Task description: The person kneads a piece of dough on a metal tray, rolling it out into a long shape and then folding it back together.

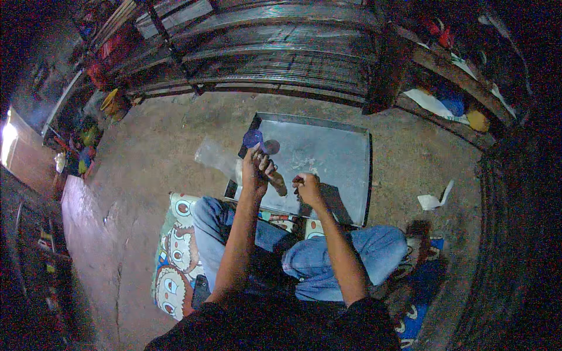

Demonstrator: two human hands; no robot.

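A shallow grey metal tray (345, 158) lies on the floor in front of my crossed legs. My left hand (257, 168) is over its left side, fingers closed round a small blue-purple object (253, 138) that sticks up past the fingertips; its exact kind is not clear. A dark round patch beside it on the tray looks like its shadow. Lower and to the right, my right hand (308, 188) is above the tray with fingers pinched together; whatever is between them is too small to make out. Whitish crumbs (303, 161) are scattered on the tray's middle.
A clear plastic bag or sheet (213, 155) lies left of the tray. White scraps (432, 200) rest on the floor at right. I sit on a cartoon-print mat (175, 251), a dark phone-like object (201, 286) on it. A slatted wooden bench (281, 52) spans the back.
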